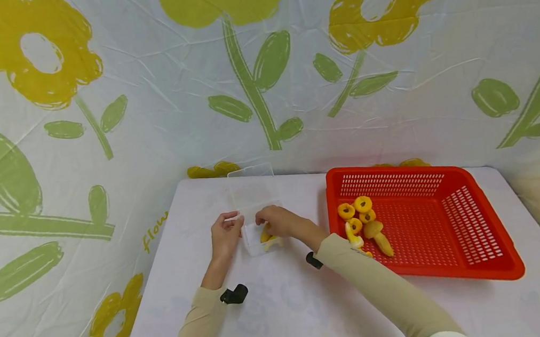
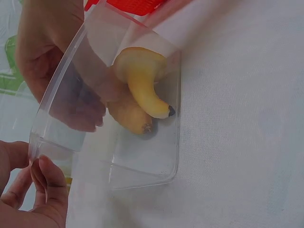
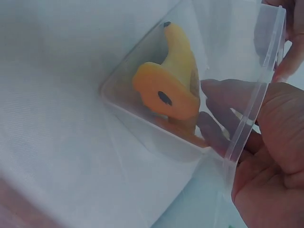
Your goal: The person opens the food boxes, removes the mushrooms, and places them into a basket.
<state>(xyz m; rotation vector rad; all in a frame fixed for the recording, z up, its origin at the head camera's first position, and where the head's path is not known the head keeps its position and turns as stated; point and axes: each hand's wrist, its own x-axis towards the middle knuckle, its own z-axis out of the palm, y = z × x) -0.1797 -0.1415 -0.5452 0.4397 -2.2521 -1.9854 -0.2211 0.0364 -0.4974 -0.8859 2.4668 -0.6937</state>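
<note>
A clear plastic box with its lid raised stands on the table. Inside it lie a yellow mushroom, with a dark-tipped curved stem, and a brownish mushroom beside it. My left hand pinches the box's rim at its left side between thumb and fingers. My right hand reaches in over the rim. In the right wrist view its fingertips are spread apart close by the mushrooms, with nothing visible between them. Whether they touch the brownish mushroom is hard to tell through the plastic.
Right of the box stands a red perforated basket. Several yellow mushrooms with dark spots and a brown mushroom lie along its left side. A flower-printed cloth hangs behind the white table.
</note>
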